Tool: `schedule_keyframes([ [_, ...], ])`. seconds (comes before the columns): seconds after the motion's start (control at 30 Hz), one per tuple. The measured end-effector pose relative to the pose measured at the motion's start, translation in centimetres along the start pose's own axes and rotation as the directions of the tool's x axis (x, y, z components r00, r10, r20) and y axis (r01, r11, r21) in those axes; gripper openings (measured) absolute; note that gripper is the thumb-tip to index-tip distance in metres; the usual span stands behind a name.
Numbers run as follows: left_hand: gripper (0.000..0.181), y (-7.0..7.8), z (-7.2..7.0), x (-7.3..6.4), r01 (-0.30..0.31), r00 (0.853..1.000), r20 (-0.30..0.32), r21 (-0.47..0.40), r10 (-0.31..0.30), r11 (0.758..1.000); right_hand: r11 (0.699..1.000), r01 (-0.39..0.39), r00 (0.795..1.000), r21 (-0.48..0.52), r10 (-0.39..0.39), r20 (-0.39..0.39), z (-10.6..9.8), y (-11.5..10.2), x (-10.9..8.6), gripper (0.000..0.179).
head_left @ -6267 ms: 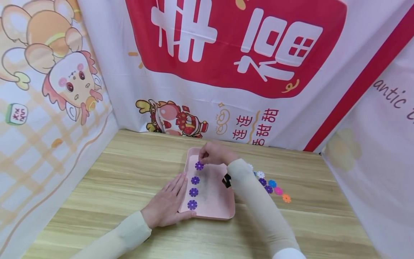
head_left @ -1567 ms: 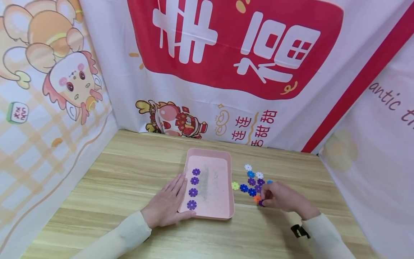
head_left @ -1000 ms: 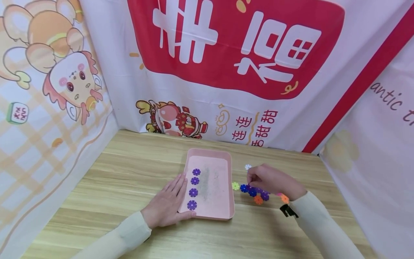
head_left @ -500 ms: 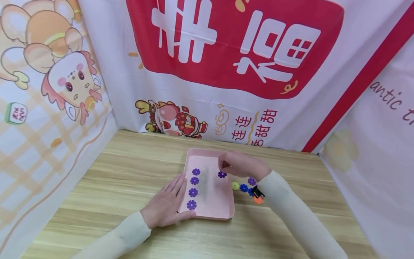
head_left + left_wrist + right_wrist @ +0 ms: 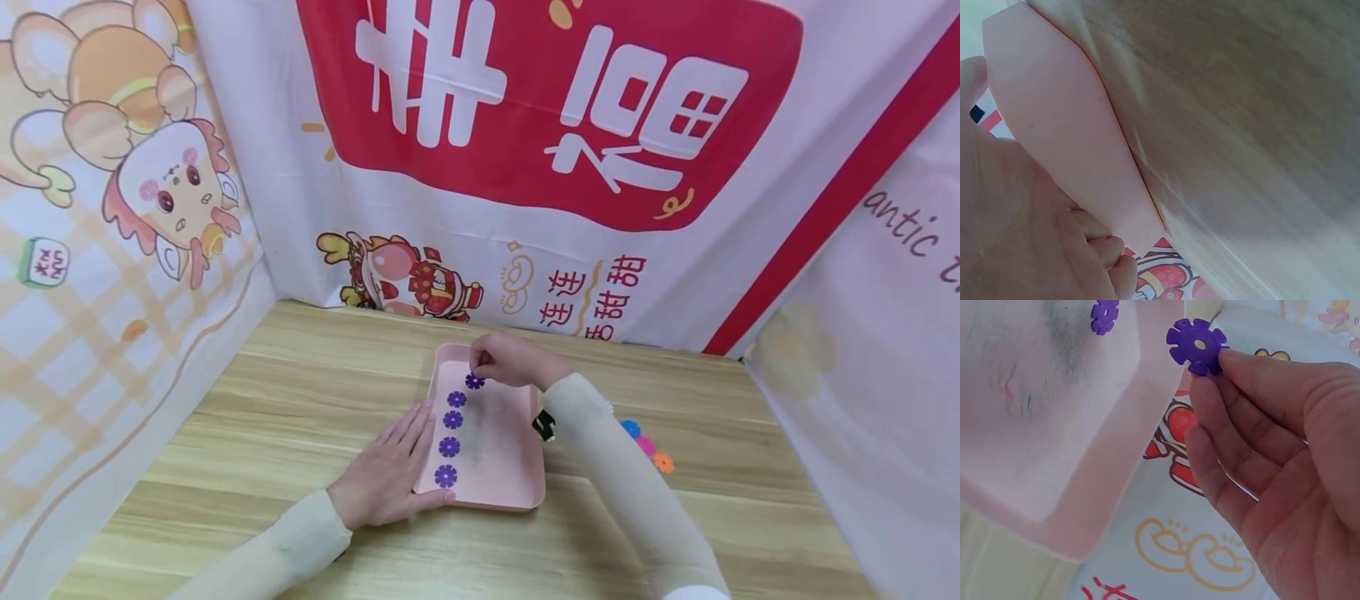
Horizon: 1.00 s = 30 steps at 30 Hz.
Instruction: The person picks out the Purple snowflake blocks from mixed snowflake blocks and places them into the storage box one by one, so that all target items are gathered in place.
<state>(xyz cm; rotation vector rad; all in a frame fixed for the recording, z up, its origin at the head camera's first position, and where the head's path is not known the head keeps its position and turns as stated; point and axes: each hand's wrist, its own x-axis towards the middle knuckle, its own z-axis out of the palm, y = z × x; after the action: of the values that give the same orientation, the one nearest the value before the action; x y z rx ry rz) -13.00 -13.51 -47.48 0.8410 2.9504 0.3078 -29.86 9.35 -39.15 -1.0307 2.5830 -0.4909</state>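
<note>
1. Wood-grain tabletop (image 5: pixel 442 562) is spreading out on the near side of the pink tray (image 5: pixel 517 485), and two cream sleeves (image 5: pixel 630 492) are slanting above it, one to the tray's near left and one to its right
2. The left hand (image 5: pixel 386 479) is lying straight-fingered against the tray's left wall, its thumb touching the near-left corner; its grip is relaxed and is closing round nothing
3. The tray is resting flat, and a dark smudge (image 5: pixel 480 433) is marking its floor
4. Four purple snowflake discs (image 5: pixel 449 447) are lying in a row inside the tray, running beside its left wall from the near-left corner toward the far end
5. Right of the tray, an orange snowflake disc (image 5: pixel 663 462), a magenta one (image 5: pixel 646 445) and a blue one (image 5: pixel 631 428) are forming a slanting line, the orange nearest
6. A black wrist clip (image 5: pixel 544 425) is showing over the tray's right rim
7. The right hand (image 5: pixel 516 358) is hovering over the tray's far end, pinching a fifth purple disc (image 5: pixel 1186 347) by its edge between thumb and fingertip, the other fingers curving loosely; whether the disc is touching the tray floor, I cannot tell
8. Beyond the tray, a red-panelled cloth (image 5: pixel 555 108) is hanging
</note>
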Motion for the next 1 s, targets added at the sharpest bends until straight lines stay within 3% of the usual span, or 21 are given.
schedule_keyframes([
  [0.4, 0.11, -0.1, 0.1, 0.0, -0.01, 1.0, -0.012, 0.019, 0.01, 1.0, 0.976, -0.114, 0.983, 0.185, 0.138, -0.12, 2.3, 1.5, 3.5, 0.008],
  [0.53, 0.109, -0.1, 0.1, -0.1, -0.021, 0.999, -0.028, 0.026, 0.022, 0.999, 0.939, -0.149, 0.966, 0.31, 0.204, -0.157, 3.4, 1.8, 4.0, 0.008],
  [0.7, 0.108, 0.0, 0.1, -0.1, -0.025, 0.999, -0.041, 0.027, 0.026, 0.999, 0.877, -0.234, 0.937, 0.42, 0.319, -0.144, 4.7, 2.2, 4.4, 0.012],
  [0.83, 0.108, 0.0, 0.2, 0.0, -0.026, 0.999, -0.041, 0.029, 0.027, 0.999, 0.858, -0.276, 0.92, 0.434, 0.367, -0.139, 5.6, 2.5, 4.5, 0.011],
  [1.0, 0.109, 0.0, 0.2, 0.0, -0.017, 1.0, -0.025, 0.029, 0.018, 0.999, 0.841, -0.297, 0.913, 0.453, 0.389, -0.123, 6.4, 2.7, 4.6, 0.009],
])
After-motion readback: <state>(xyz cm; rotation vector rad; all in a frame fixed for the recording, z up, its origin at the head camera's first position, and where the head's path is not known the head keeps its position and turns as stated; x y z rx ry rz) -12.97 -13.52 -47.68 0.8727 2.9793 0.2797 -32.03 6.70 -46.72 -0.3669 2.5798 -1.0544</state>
